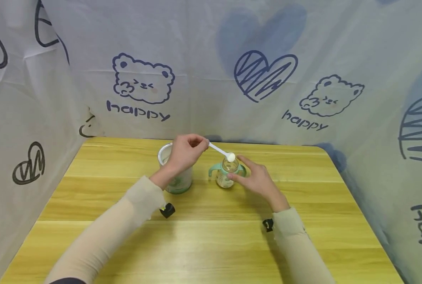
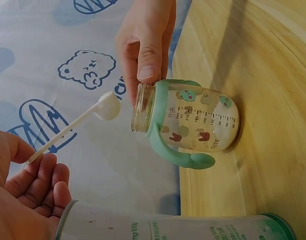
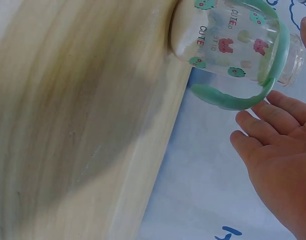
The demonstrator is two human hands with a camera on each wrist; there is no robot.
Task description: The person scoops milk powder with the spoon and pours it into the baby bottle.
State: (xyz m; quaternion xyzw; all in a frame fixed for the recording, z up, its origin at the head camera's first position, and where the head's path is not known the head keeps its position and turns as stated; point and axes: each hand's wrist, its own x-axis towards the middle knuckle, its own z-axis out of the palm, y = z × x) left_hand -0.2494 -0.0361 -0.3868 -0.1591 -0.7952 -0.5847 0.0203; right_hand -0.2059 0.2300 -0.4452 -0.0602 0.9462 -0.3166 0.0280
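Note:
My left hand (image 1: 186, 152) pinches the thin handle of a white measuring scoop (image 1: 218, 149) between thumb and fingers. White powder fills the scoop's bowl, just over the uncapped mouth of a clear baby bottle (image 2: 202, 120). Upright on the table, the bottle has a green collar with two handles, and cartoon prints and measuring marks on its wall. My right hand (image 1: 258, 179) is at the bottle's neck, its thumb and fairly straight fingers spread beside it; firm contact is hard to judge. Below my left wrist stands a tall white-and-green powder can (image 1: 181, 182), its top open.
The wooden table (image 1: 211, 252) carries the can to the left of the bottle. A white cloth (image 1: 203, 71) with bear and heart drawings hangs behind and beside the table. Small black devices (image 1: 167, 210) show at both wrists.

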